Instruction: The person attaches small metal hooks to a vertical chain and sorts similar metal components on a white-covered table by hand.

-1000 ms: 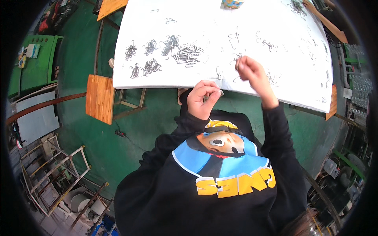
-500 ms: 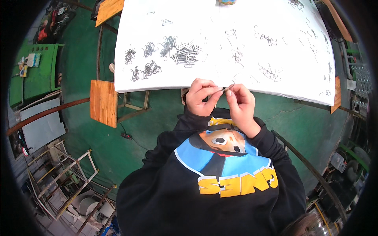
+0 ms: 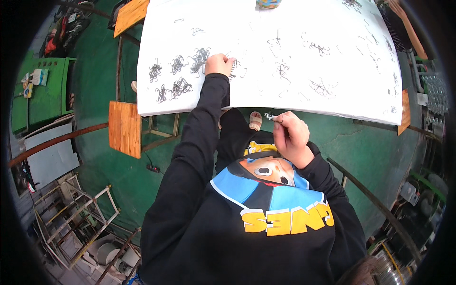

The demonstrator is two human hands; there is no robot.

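My left hand [image 3: 219, 64] reaches across the white-covered table [image 3: 228, 92] to a pile of short, thin metal pieces [image 3: 233, 69], most of which it covers. Its fingers are curled, and whatever is at the fingertips is hidden. Just off the table's near edge, my right hand [image 3: 292, 133] pinches a small dark and silvery piece [image 3: 269, 116] between thumb and fingers; its exact kind is too small to tell. Beside my left hand lies a heap of dark bent wire hooks [image 3: 200, 59]. More hook heaps [image 3: 181, 87] sit to the left.
Loose hooks [image 3: 323, 87] are scattered over the table's right half. A round patterned tin [image 3: 269, 3] stands at the far edge. Another person's arm [image 3: 411, 31] shows at the far right. Wooden stools [image 3: 125, 129] stand left of the table, and a metal frame [image 3: 78, 216] lower left.
My left hand has left my right hand and moved forward and left onto the metal-piece pile. My right hand has shifted slightly down, still pinching a small piece. A person's arm has appeared far right.
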